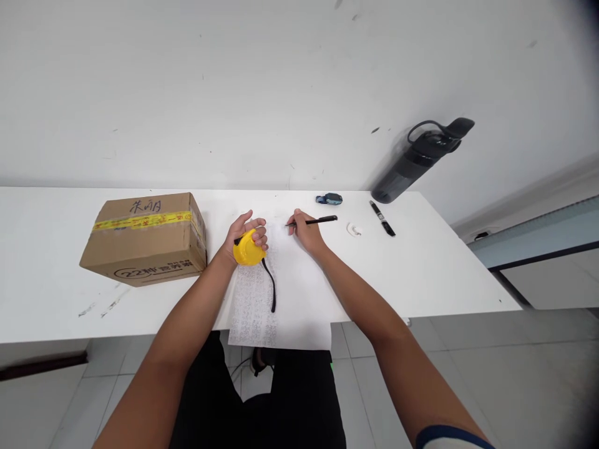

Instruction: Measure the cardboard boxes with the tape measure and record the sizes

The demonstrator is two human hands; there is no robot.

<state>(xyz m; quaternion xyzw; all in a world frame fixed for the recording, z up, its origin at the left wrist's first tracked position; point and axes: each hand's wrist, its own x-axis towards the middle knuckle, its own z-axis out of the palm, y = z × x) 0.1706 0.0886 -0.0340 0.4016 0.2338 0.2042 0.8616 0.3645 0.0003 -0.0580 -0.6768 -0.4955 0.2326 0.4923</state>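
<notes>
My left hand [246, 234] is wrapped round a yellow tape measure [249, 248], its black wrist strap hanging down over the paper. A black pen [314, 221] is pinched in my right hand [306, 231], the tip pointing left and down at the upper part of the sheet. Beneath both hands lies a large white sheet of paper [302, 299], its left portion covered in a dense grey pattern or print. The sheet's lower end hangs past the table's front edge, above my lap.
A taped cardboard box [145, 240] stands left of my left hand. On the right are a dark blue-green watch-like object [330, 199], a small white curled piece [354, 229], a black marker [382, 218] and a dark water bottle [412, 165]. A wall [262, 93] rises behind the white table [444, 274].
</notes>
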